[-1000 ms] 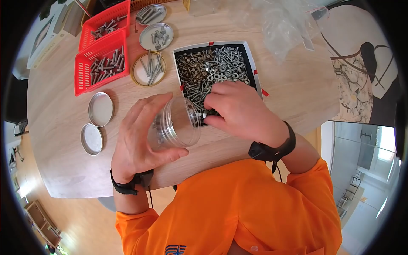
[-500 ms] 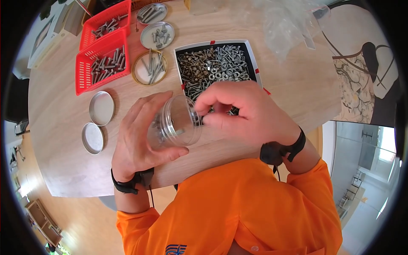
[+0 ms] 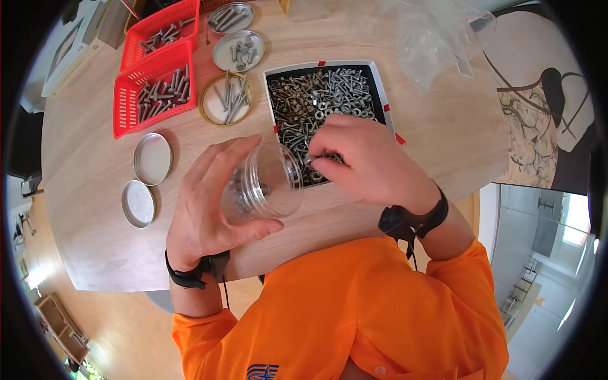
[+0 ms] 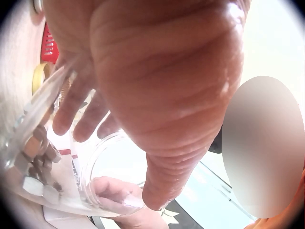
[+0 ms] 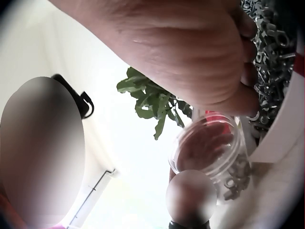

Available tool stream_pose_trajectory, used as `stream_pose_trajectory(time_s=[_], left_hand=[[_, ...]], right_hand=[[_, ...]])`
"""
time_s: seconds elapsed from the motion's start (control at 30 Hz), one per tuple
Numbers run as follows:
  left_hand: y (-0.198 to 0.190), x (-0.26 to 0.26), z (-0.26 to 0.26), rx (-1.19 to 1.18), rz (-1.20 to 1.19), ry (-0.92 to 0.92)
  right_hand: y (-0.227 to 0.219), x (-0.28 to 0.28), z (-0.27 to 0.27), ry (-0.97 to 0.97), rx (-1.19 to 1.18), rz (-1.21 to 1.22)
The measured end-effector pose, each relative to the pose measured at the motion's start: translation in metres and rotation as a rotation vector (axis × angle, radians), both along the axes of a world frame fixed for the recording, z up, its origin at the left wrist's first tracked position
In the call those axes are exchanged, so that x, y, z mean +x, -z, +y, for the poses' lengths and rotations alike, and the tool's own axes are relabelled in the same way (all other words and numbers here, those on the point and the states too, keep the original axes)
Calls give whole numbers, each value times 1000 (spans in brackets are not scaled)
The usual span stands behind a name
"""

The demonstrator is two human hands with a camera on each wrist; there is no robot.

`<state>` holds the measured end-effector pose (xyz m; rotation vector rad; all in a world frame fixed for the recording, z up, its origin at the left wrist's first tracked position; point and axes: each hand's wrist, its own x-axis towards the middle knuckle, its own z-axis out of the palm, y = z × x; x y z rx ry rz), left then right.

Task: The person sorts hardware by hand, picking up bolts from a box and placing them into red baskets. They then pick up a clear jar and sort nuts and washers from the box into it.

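Observation:
A clear plastic jar [image 3: 278, 197] lies tilted with its mouth facing right. My left hand [image 3: 206, 196] holds it from the left, fingers over the far side and thumb along the near side. Metal nuts [image 4: 35, 164] are heaped inside, and one nut [image 3: 265, 189] lies nearer the mouth. My right hand [image 3: 361, 161] is over the near part of a tray [image 3: 384, 98] filled with screws and nuts. Its thumb and index finger pinch a small metal nut [image 3: 309, 160], partly hidden by the fingertips.
Two red baskets [image 3: 120, 107] of bolts stand at the back left. Beside them are round lids with bolts, including a gold-rimmed lid [image 3: 206, 111]. Two bare silver lids [image 3: 152, 159] lie left of my left hand. A clear plastic bag [image 3: 430, 44] lies at the back right.
My right hand moved from the tray to the jar's mouth, then back right over the tray. A nut now shows nearer the jar's mouth. My left hand and the jar have hardly moved.

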<state>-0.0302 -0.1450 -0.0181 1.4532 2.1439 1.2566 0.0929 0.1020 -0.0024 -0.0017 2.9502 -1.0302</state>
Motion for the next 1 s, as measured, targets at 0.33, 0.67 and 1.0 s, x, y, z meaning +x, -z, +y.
stream_pose_trajectory(time_s=[0.33, 0.67, 1.0], left_hand=[[0, 1, 1, -6, -14, 0], [1, 2, 0, 4, 25, 7], [0, 1, -1, -3, -12, 0]], right_hand=[[-16, -1, -6, 24, -400, -92], [1, 10, 21, -254, 168, 16], [-5, 5, 20, -262, 170, -66]])
